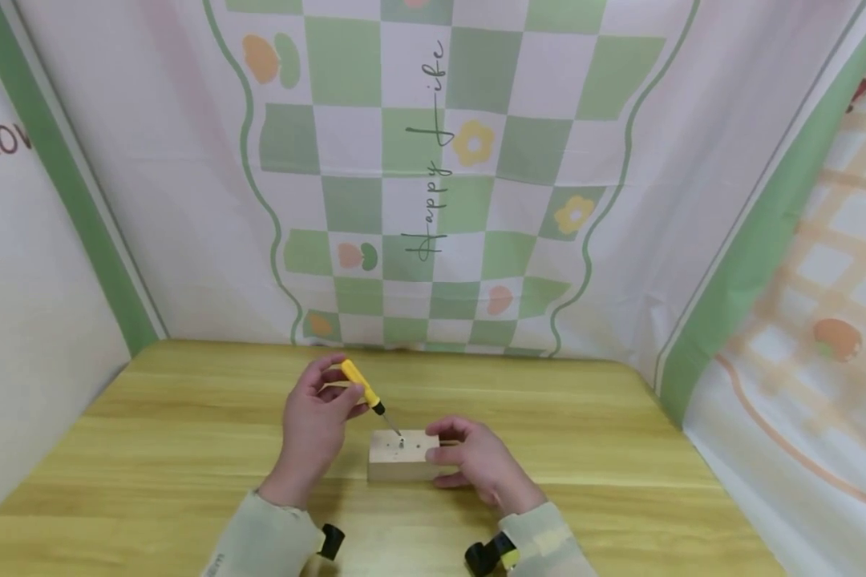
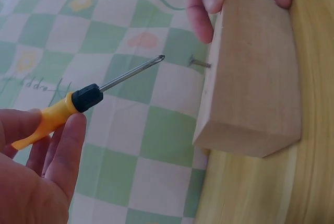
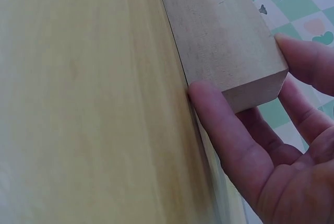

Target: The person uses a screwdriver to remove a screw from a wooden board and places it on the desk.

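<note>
My left hand point(image 1: 316, 425) pinches the yellow handle of a screwdriver point(image 1: 359, 383) between thumb and fingers. The shaft slants down to the right, over a pale wooden block point(image 1: 404, 471). A screw point(image 2: 199, 62) sticks partway out of the block's top face. In the left wrist view, a small gap separates the screwdriver's tip point(image 2: 160, 58) from the screw head. My right hand point(image 1: 485, 465) grips the block's right end, thumb and fingers on opposite sides. Several small dark spots mark the top face around the screw. The block lies flat on the table.
The wood-grain table point(image 1: 188, 449) stretches around both hands. A patterned cloth point(image 1: 418, 200) with green and white checks hangs behind its far edge, and more cloth hangs at the left and right sides. Dark wrist devices point(image 1: 482, 556) sit near both sleeves.
</note>
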A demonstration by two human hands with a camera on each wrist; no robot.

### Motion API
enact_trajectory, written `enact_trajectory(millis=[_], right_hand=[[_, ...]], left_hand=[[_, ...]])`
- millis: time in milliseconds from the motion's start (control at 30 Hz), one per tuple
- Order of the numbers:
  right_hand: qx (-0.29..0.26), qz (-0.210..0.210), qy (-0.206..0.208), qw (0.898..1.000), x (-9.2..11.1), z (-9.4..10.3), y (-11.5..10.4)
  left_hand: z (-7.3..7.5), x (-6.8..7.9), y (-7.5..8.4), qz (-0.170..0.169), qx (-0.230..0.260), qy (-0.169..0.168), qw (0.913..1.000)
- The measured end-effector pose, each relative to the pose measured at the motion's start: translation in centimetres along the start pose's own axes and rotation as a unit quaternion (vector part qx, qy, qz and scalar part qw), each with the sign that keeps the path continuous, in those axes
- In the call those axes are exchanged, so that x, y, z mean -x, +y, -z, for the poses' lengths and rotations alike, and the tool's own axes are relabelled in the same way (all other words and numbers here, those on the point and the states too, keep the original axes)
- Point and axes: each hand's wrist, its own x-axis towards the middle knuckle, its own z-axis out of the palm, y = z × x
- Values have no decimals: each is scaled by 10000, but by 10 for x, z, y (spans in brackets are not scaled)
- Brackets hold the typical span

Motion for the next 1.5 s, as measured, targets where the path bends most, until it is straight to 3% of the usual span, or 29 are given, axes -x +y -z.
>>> enact_trajectory(millis=[367,933,1033,1167,1367,1500], right_hand=[[-22,-4,36,10000,-2,0,2],[28,-81,31,10000,-1,0,0],[51,-99,34,9999,-1,0,-1],[71,-85,28,9999,0,0,-2],[40,-86,-9,10000,1,1,-2],[5,-52,-63,10000,2,1,-2]], left_hand=[[-6,3,-4,-198,-691,-145,9973],[-8,4,-12,-840,-890,-401,9917],[-8,7,-11,-1267,-1482,-606,9789],[-9,10,-9,-1796,-2288,-960,9519],[-12,9,-7,-1820,-2578,-1374,9389],[-13,5,-4,-2037,-2793,-1811,9207]])
